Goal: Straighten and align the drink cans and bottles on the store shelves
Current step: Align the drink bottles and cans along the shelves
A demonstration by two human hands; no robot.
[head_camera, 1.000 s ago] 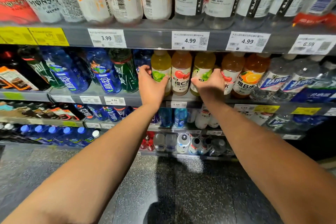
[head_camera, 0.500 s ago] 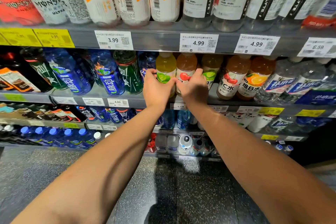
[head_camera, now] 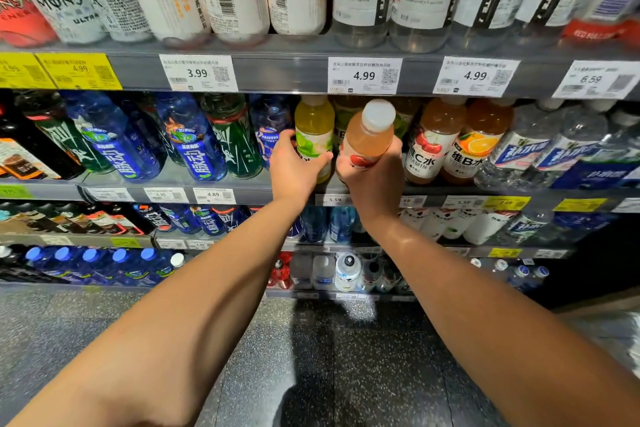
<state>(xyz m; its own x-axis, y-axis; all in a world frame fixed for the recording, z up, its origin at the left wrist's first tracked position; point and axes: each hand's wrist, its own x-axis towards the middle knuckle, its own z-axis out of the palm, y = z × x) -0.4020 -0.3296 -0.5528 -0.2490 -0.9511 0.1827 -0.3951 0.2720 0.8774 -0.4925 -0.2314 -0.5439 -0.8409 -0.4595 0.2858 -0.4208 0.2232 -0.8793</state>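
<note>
On the far left of the middle shelf [head_camera: 173,180] stand dark bottles, then blue bottles [head_camera: 199,146] and a green bottle [head_camera: 235,139], all leaning a little; your left hand [head_camera: 294,170] reaches in just right of them, fingers curled round the lower part of the yellow-green bottle [head_camera: 313,128], thumb across its label, and that bottle stands upright at the shelf's front edge; just beside it, your right hand [head_camera: 372,180] grips the peach-coloured bottle [head_camera: 369,135] round its label, holding it tilted toward you, its white cap out in front of the row and its base hidden behind your hand; to the right, the cherry-label bottle [head_camera: 431,146] and the orange-label bottle [head_camera: 476,146] stand side by side on the shelf, touching; clear water bottles [head_camera: 519,152] follow further right.
</note>
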